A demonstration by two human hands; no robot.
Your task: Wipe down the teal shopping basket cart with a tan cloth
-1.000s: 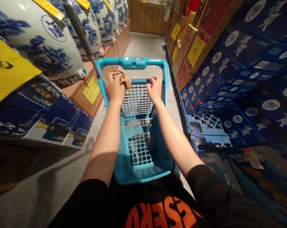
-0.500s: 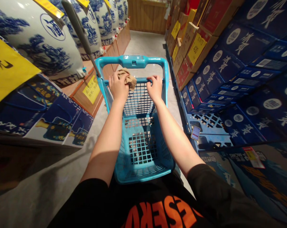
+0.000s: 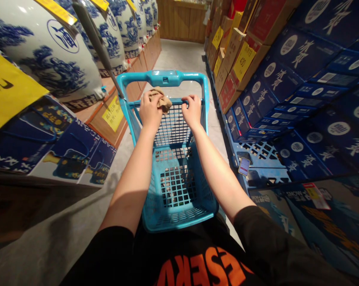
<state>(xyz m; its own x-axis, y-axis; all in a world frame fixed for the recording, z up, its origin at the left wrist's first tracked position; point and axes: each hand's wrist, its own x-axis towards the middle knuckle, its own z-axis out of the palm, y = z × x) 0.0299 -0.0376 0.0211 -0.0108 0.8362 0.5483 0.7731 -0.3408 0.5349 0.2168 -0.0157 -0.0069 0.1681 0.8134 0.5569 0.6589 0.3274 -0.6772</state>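
Before me stands a turquoise plastic shopping basket (image 3: 207,137), with mesh walls, a grid floor and a raised handle frame at its far end. My left hand (image 3: 150,111) is closed on a crumpled tan cloth (image 3: 164,103), pressed against the far rim bar just below the frame. Toward the right end of that same bar, my right hand (image 3: 192,112) curls its fingers over the rim and grips it. Part of the cloth is hidden beneath the left fingers. A grey pole (image 3: 100,47) rises by the frame's left corner.
Large blue-and-white jars (image 3: 60,59) line the left on a wooden ledge (image 3: 93,119), above blue gift bags (image 3: 69,147). At right, stacked blue cartons (image 3: 286,75) rest on a blue pallet (image 3: 264,153). A phone (image 3: 244,166) lies at the pallet's edge. Grey floor (image 3: 179,53) runs ahead.
My left hand has shifted slightly right along the rim with the cloth. My right hand keeps its hold on the bar. The whole view has drifted a little.
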